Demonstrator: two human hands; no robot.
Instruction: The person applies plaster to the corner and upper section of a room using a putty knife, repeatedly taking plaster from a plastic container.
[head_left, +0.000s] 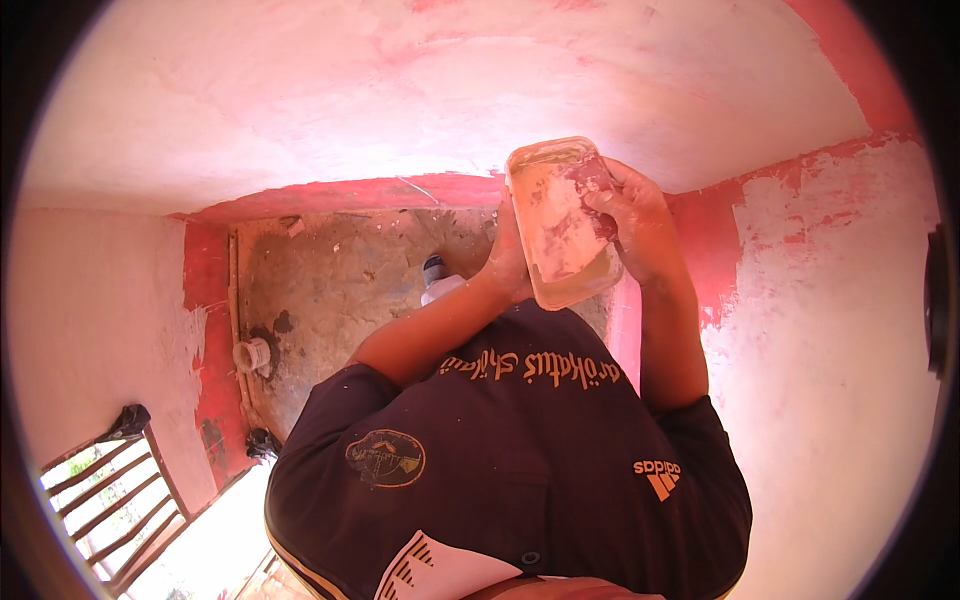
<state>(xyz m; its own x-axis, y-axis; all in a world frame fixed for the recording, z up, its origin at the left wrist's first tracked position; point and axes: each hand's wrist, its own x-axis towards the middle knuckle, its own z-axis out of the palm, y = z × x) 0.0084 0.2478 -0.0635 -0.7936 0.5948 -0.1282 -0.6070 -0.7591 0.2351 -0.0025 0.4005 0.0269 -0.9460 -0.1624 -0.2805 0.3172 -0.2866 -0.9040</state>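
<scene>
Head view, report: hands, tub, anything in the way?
Left hand holds rectangular tub. Right hand grips reddish piece at tub's right side, kind unclear. Inside smeared pale. Bucket on floor, not in the way.

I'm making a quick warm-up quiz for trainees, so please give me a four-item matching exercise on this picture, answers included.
1. Left hand
2. Bucket
3. Window
4. Shirt

A. On the floor
B. Dark, with lettering
C. Holding the tub
D. Barred, at the picture's lower left

Pairs: 1-C, 2-A, 3-D, 4-B
</scene>
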